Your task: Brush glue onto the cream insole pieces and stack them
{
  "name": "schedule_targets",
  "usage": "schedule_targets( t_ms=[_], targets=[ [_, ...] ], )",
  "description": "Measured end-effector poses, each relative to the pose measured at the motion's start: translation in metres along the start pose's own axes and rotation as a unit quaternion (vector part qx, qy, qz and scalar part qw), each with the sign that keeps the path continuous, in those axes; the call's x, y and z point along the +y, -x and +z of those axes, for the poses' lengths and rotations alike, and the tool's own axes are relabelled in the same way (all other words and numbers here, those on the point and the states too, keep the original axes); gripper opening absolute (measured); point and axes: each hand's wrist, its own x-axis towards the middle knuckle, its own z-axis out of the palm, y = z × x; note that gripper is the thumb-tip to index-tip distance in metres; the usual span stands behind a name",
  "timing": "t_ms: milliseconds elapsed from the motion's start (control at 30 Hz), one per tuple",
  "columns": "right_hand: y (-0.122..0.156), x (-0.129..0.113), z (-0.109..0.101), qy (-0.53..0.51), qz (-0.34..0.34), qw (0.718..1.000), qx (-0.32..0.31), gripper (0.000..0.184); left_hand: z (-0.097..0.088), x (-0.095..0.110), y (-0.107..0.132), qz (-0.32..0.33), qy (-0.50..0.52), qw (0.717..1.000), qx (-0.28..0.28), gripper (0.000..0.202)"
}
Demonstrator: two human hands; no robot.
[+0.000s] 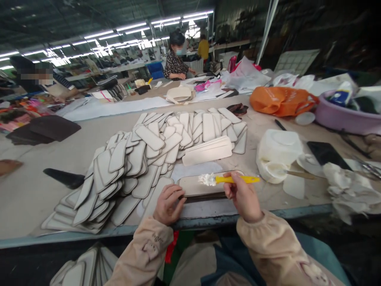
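while our right hand (244, 196) clamps its fingers on the yellow brush (219, 180) above the panel (190, 187) before us, our left hand (169, 203), fingers slightly apart, sits at that panel's left end; if we tilt, the white paste (206, 180) could blob off, and slack steadying could let the panel slide.

Hard to make out separate bristles under the clotted white coating (207, 179) of the yellow-handled brush (220, 180). Impossible to count the lower panels (205, 196), mostly hidden by the top panel (190, 186), or to read the tiny lettering (157, 237) on the left sleeve (143, 250). Can see only part of the lilac basin (336, 119), cropped at right, and of an unidentifiable brown object (8, 165), cropped at left.
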Motion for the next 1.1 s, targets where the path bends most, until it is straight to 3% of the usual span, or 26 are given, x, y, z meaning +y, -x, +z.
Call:
schedule_targets(
  t_ms=[400, 500, 633, 767, 867, 1000, 1067, 1100],
  targets=[
    [-0.003, 0.016, 0.06, 0.168, -0.003, 0.984, -0.056, 0.033, 0.009, -0.004, 0.001, -0.001, 0.009, 1.0, 0.022, 0.021],
    [-0.002, 0.011, 0.055, 0.248, -0.027, 0.968, -0.039, 0.032, 0.009, -0.005, 0.001, -0.001, 0.011, 1.0, 0.025, 0.022],
    [0.0, -0.01, 0.02, 0.364, -0.06, 0.929, 0.026, 0.031, 0.01, -0.006, 0.001, 0.006, 0.016, 0.999, 0.034, 0.021],
    [0.003, -0.039, -0.026, 0.501, -0.101, 0.853, 0.106, 0.031, 0.011, -0.005, 0.001, 0.013, 0.023, 0.999, 0.037, 0.021],
    [0.008, -0.051, -0.046, 0.616, -0.138, 0.761, 0.147, 0.031, 0.013, -0.006, 0.001, 0.014, 0.027, 0.999, 0.044, 0.022],
    [0.019, -0.041, -0.042, 0.732, -0.246, 0.609, 0.181, 0.028, 0.014, -0.008, 0.002, 0.014, 0.025, 0.998, 0.05, 0.022],
    [0.026, -0.028, -0.026, 0.764, -0.284, 0.562, 0.141, 0.023, 0.014, -0.008, 0.002, 0.017, 0.023, 0.998, 0.052, 0.021],
    [0.03, -0.022, -0.015, 0.774, -0.292, 0.552, 0.107, 0.021, 0.014, -0.009, 0.002, 0.018, 0.021, 0.998, 0.052, 0.021]
  ],
)
